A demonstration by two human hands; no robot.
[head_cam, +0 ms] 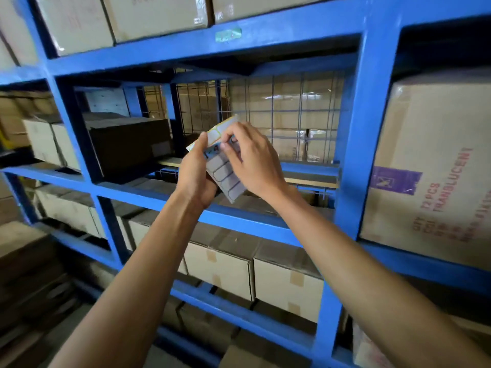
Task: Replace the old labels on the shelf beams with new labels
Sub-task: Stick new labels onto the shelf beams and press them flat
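My left hand (197, 173) grips a sheet of blank labels (225, 176) from below, thumb on its upper part, at chest height in front of the blue rack. My right hand (253, 158) rests over the sheet's upper half, and its thumb and forefinger pinch at a label near the sheet's middle. A worn greenish label (228, 34) is stuck on the upper blue shelf beam (279, 29), well above both hands. The pinched label itself is mostly hidden by my fingers.
A blue upright post (372, 123) stands just right of my hands. A dark cardboard box (127, 143) sits in the open bay to the left, with wire mesh (292, 112) behind. Cartons fill the shelves above, below and at right (435, 166).
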